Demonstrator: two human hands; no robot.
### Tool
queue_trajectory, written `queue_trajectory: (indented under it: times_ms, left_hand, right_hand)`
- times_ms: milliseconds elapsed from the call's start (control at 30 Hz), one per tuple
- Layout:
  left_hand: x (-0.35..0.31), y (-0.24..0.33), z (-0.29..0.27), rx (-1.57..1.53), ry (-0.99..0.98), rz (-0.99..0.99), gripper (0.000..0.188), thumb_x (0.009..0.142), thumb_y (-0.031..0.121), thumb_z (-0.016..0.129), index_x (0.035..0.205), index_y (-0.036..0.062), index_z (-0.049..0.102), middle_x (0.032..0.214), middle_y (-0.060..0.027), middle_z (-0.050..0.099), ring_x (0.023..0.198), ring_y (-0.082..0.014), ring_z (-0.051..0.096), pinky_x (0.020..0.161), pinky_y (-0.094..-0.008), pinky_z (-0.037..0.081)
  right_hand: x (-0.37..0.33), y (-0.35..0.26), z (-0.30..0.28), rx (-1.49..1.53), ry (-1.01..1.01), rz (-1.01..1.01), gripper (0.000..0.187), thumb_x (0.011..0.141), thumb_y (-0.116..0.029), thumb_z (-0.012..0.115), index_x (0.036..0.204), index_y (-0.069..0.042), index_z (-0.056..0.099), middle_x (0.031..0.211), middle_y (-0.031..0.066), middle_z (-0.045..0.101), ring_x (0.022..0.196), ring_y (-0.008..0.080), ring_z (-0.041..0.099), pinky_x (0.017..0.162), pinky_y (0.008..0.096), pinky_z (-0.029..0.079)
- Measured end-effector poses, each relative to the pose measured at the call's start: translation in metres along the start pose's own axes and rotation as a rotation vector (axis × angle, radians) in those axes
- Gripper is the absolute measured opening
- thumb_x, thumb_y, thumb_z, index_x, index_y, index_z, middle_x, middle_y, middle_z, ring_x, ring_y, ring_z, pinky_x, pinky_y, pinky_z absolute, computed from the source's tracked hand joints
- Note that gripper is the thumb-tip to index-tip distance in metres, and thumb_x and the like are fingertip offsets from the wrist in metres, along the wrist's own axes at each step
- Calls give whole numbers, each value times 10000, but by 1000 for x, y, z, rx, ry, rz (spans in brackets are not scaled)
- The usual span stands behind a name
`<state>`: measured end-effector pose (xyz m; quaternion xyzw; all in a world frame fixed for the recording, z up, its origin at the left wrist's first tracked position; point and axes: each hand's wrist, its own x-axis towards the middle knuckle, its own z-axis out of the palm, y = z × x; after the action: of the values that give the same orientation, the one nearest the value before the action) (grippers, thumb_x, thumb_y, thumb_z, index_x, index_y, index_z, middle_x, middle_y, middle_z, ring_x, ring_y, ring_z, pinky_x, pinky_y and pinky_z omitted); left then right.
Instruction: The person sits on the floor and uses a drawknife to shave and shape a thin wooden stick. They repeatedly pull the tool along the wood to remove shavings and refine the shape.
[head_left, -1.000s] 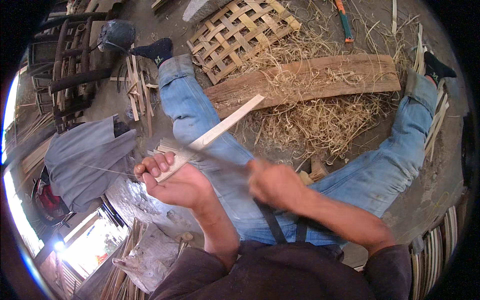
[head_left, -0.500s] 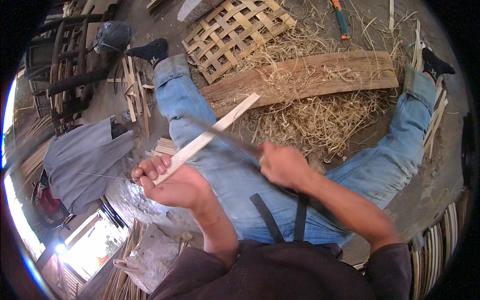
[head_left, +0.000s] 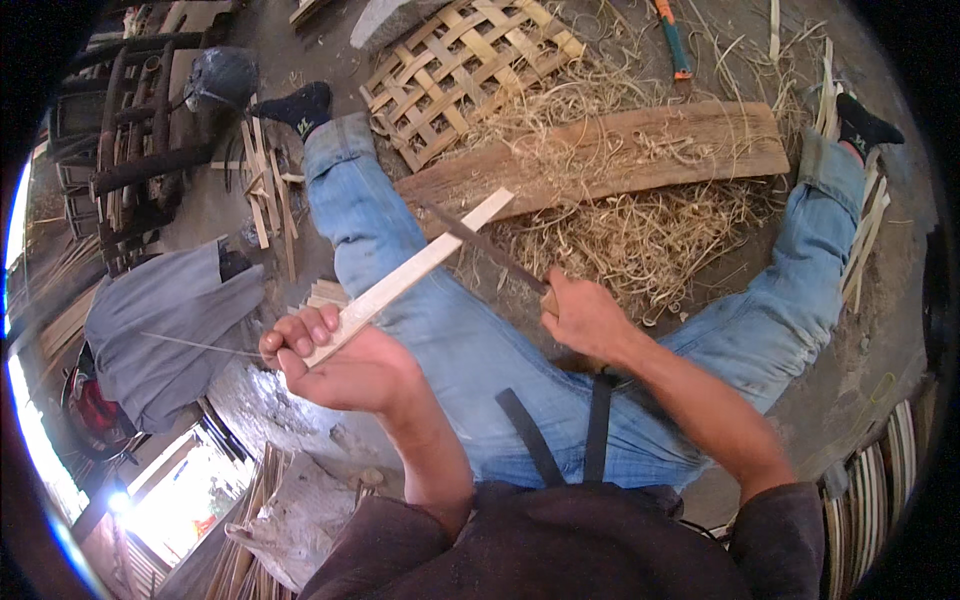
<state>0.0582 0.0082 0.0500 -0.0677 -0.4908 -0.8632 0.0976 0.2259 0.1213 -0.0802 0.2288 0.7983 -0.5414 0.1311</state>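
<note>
My left hand (head_left: 335, 360) is closed around the lower end of a pale flat wooden strip (head_left: 410, 272), which slants up and away to the right over my left thigh. A thin sliver (head_left: 195, 343) sticks out to the left from beside that hand. In my right hand (head_left: 585, 318) is the handle of a knife, its fingers wrapped round it. The dark knife blade (head_left: 500, 255) points up and left and crosses the strip near its far end. Whether the edge bites into the wood cannot be made out.
Between my legs lies a brown plank (head_left: 610, 150) over a heap of curly shavings (head_left: 640, 240). Beyond it are a woven lattice panel (head_left: 465, 70) and an orange-and-green handled tool (head_left: 677, 45). A grey cloth (head_left: 165, 330) hangs at left. Bundled strips (head_left: 880, 490) stand at lower right.
The knife and my right hand have moved up and to the right, toward the strip's far end. My left hand keeps its hold on the strip, almost unmoved.
</note>
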Motion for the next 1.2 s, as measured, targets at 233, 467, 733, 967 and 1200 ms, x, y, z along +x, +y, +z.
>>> queue_trajectory:
  times_ms: [233, 467, 733, 967, 1200]
  left_hand:
    - [15, -1, -17, -29, 3, -59, 97, 954, 146, 406, 928, 132, 499, 681, 45, 401, 584, -67, 379, 569, -229, 359]
    - [29, 22, -19, -152, -239, -40, 171, 945, 224, 429, 854, 118, 529, 575, 50, 304, 495, -65, 280, 479, -239, 256]
    - [18, -8, -25, -160, -456, -75, 216, 942, 284, 471, 825, 106, 442, 538, 38, 261, 464, -69, 202, 471, -256, 172]
    - [10, -8, -27, -82, -508, 5, 327, 934, 360, 528, 795, 114, 364, 535, 36, 259, 458, -73, 179, 479, -275, 159]
    - [3, -5, -27, -41, -502, 19, 365, 907, 380, 563, 780, 130, 328, 529, 33, 248, 469, -75, 159, 486, -279, 149]
  right_hand:
    - [11, 42, 13, 22, 87, 159, 273, 798, -131, 586, 958, 64, 481, 716, 288, 602, 749, 476, 614, 679, 524, 493]
    - [5, 31, -14, -52, 203, 155, 322, 799, -146, 611, 1002, 58, 468, 738, 279, 619, 734, 456, 627, 663, 514, 507]
    - [-2, -55, 7, 161, 46, 28, 291, 818, -177, 583, 965, 57, 490, 790, 286, 638, 742, 450, 642, 678, 520, 522]
    - [-2, -46, -8, 145, 1, 14, 272, 835, -156, 579, 997, 37, 478, 794, 272, 644, 763, 453, 641, 682, 519, 521]
    - [0, -18, -13, -61, -132, 123, 314, 832, -175, 540, 1025, 69, 495, 815, 299, 635, 767, 454, 649, 709, 523, 525]
